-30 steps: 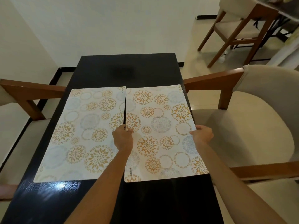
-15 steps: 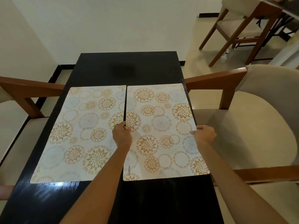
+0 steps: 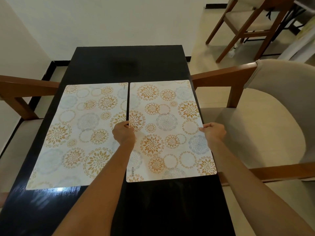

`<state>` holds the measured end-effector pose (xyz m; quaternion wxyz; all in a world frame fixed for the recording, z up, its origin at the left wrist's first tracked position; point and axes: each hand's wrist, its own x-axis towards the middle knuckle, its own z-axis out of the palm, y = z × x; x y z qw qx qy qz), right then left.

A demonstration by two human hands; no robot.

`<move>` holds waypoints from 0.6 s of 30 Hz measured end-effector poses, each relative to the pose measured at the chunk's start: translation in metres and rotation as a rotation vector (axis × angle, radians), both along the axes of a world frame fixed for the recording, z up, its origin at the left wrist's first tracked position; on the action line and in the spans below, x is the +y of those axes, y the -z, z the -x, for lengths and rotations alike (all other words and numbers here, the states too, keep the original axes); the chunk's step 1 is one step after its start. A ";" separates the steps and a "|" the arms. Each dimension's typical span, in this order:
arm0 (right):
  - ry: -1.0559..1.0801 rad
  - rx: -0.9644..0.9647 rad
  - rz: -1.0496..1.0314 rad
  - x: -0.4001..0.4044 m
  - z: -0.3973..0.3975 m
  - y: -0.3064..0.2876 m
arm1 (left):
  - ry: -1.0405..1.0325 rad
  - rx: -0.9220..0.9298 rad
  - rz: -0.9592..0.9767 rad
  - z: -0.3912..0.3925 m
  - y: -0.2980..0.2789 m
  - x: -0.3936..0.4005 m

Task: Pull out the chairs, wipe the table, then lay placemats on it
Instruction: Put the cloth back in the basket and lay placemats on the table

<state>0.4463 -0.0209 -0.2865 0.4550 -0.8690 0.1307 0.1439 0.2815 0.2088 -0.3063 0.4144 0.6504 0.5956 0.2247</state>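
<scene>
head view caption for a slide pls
Both hands, left and right, pinch the right floral placemat beside its twin on the black wooden table.

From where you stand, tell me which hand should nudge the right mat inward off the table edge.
Right, probably. The right hand pinches the right mat at its outer edge, which looks slightly over the table side. The left hand grips the inner edge beside the left mat.

- Two floral placemats lie side by side on the black table point(image 3: 129, 65).
- Left hand point(image 3: 123, 133) and right hand point(image 3: 214, 132) pinch the right placemat's point(image 3: 167, 126) side edges.
- Left placemat point(image 3: 81, 133) lies flat.
</scene>
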 end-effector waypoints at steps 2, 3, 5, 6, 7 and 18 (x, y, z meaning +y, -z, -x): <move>0.000 -0.006 0.006 0.001 -0.001 0.001 | -0.024 -0.009 0.016 -0.001 0.000 0.001; 0.001 -0.011 0.008 0.002 -0.002 0.001 | -0.032 -0.012 0.020 -0.002 0.000 0.002; 0.002 -0.017 0.006 0.004 -0.003 0.002 | -0.045 -0.010 0.025 -0.003 -0.001 0.002; 0.005 -0.019 0.002 0.005 -0.003 0.003 | -0.046 -0.007 0.029 -0.003 -0.001 0.003; 0.005 -0.020 -0.003 0.005 -0.004 0.003 | -0.045 -0.006 0.031 -0.003 -0.001 0.003; -0.015 -0.042 0.090 0.009 -0.006 0.004 | -0.108 -0.059 0.078 -0.007 -0.001 0.006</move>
